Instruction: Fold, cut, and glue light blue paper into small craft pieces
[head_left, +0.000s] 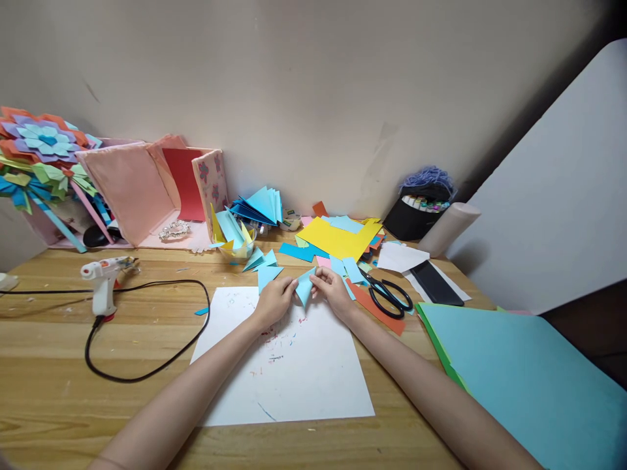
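Between my two hands is a small piece of light blue paper (304, 288), folded to a point that faces down. My left hand (275, 300) pinches its left edge with thumb and fingers. At the upper right corner my right hand (332, 289) grips it, fingers closed. Both hands are over the far part of a white sheet (304, 378) marked with coloured streaks. More folded light blue pieces (262, 260) lie just beyond my left hand. To the right of my right hand rest black-handled scissors (386, 294) and an orange paper strip (377, 308).
A glue gun (104, 281) with a looping black cord (147, 378) lies left. Behind stand a pink box (137, 189), a bowl of folded paper (236, 251) and yellow paper (337, 238). At right are a marker case (411, 215), a phone (435, 282) and large blue sheets (529, 365).
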`<move>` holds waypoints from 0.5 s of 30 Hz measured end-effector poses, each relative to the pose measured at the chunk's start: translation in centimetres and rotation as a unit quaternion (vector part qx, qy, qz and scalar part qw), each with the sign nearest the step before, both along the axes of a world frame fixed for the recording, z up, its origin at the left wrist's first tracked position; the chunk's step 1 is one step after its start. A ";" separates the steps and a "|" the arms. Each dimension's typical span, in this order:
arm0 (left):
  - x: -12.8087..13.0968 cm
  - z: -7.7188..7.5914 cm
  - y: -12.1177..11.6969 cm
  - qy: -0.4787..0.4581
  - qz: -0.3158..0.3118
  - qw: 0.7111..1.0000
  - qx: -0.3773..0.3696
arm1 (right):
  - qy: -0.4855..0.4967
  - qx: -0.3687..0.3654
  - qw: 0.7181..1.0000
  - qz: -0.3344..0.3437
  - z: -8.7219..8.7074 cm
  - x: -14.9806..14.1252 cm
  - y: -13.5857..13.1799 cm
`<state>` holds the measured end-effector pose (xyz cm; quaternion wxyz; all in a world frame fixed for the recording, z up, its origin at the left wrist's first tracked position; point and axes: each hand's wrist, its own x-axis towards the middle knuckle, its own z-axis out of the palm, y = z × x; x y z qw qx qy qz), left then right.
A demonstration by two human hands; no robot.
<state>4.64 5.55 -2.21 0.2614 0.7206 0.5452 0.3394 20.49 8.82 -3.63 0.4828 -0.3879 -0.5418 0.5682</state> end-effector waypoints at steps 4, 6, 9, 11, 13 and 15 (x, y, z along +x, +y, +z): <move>0.1 0.1 0.0 0.003 -0.003 1.000 0.025 | 0.003 0.005 1.000 0.009 0.2 0.0 -0.2; 0.1 0.0 0.1 -0.007 0.000 1.000 0.026 | -0.003 -0.001 1.000 0.026 0.3 0.0 -0.2; -0.1 -0.1 0.3 -0.030 0.003 0.999 0.017 | 0.010 -0.012 0.999 0.049 0.3 0.1 -0.1; -0.1 -0.2 0.4 -0.043 0.002 0.999 0.010 | 0.019 -0.007 0.999 0.044 0.3 0.1 0.0; -0.1 -0.2 0.3 -0.049 0.001 0.999 0.007 | 0.011 0.003 1.000 0.027 0.3 0.2 0.1; -0.1 -0.2 0.3 -0.040 0.000 0.999 0.010 | -0.010 0.012 1.000 0.006 0.2 0.2 0.1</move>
